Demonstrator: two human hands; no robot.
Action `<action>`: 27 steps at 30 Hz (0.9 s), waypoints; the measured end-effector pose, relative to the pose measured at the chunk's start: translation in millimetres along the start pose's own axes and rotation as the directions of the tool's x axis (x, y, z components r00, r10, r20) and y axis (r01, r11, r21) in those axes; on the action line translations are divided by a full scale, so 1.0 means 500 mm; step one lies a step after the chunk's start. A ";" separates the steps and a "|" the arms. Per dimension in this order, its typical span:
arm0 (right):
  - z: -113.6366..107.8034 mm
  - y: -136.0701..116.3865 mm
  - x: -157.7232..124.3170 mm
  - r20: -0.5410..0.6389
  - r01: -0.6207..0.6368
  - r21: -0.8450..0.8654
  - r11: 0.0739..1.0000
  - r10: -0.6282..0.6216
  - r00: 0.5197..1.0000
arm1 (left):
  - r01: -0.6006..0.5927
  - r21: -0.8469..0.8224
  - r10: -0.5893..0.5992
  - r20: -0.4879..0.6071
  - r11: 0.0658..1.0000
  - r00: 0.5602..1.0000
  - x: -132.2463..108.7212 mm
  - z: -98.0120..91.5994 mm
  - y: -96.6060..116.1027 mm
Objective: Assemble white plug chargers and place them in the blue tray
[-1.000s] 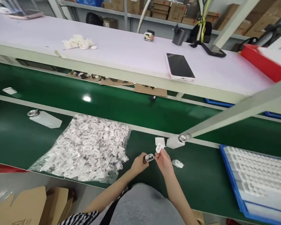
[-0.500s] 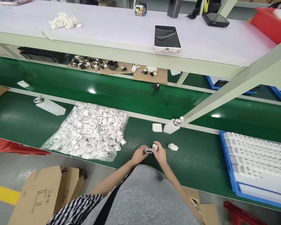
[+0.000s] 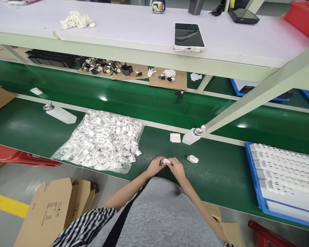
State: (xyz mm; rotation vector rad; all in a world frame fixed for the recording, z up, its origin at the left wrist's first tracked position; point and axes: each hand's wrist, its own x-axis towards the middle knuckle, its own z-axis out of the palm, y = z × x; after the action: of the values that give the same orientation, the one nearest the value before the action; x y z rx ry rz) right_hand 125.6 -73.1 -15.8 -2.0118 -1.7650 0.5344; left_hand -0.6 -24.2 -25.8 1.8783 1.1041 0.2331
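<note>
My left hand (image 3: 153, 167) and my right hand (image 3: 177, 168) meet low on the green belt (image 3: 221, 168), just in front of my body. Between the fingertips sits a small dark-rimmed oval part (image 3: 164, 162), held by my left hand. My right hand holds a small white plastic piece (image 3: 168, 161) against it, so the two look joined, and the fingers hide most of both. To the right lies another white plastic piece (image 3: 192, 159). A white square pad (image 3: 175, 138) lies beyond my hands.
A clear bag of white parts (image 3: 100, 140) lies left of my hands. White dispenser bottles (image 3: 191, 137) stand on the belt by a metal strut. A blue tray of white parts (image 3: 280, 181) sits right. A shelf above holds a phone (image 3: 189, 37).
My hands have come together, bringing the white piece from my right hand up against the dark-rimmed part in my left. The view has shifted slightly.
</note>
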 end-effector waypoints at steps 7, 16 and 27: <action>0.001 0.009 0.006 0.014 0.082 0.000 0.997 -0.082 0.997 | 0.046 0.055 -0.049 0.054 0.997 0.997 0.000 -0.010 0.007; 0.012 0.007 -0.003 0.073 0.083 0.022 0.996 -0.084 0.994 | 0.019 0.121 -0.027 0.059 0.992 0.998 -0.007 -0.007 0.006; -0.011 0.015 0.025 0.199 0.220 -0.005 0.976 -0.214 0.956 | -0.002 0.257 -0.022 0.090 0.966 0.996 -0.001 -0.028 0.025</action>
State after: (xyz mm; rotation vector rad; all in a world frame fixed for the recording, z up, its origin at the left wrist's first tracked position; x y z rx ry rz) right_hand 136.4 -61.9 -15.3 -1.8030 -2.0907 0.6604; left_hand -1.2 -18.2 -8.3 2.0892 1.1226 -0.0046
